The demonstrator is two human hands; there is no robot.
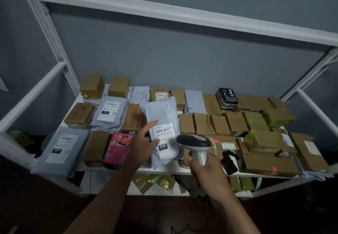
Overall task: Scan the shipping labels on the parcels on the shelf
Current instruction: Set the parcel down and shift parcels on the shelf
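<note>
Grey plastic mail bag (161, 122) held up at a tilt over the white shelf (159, 169), near the middle front. On it, a white shipping label (163, 138) with a barcode and a black patch reading 010. Left hand (144, 142) gripping the bag's left edge, thumb on the label side, other fingers hidden behind the bag. Right hand (204, 171) wrapped round the pale handle of a barcode scanner (194, 142), fingers curled tight on it. Dark scanner head just beside the label's right edge, low on the bag.

Lying flat on the shelf's left side: two more grey bags with labels (62, 146), both marked 231. Pink box (118, 147) just left of the left hand. Brown cardboard boxes (219, 124) packed close across the right side of the shelf. Black packet with white writing (226, 97) up on the back boxes. Grey wall (182, 59) behind. More packets on a lower shelf, too dark to tell apart.
</note>
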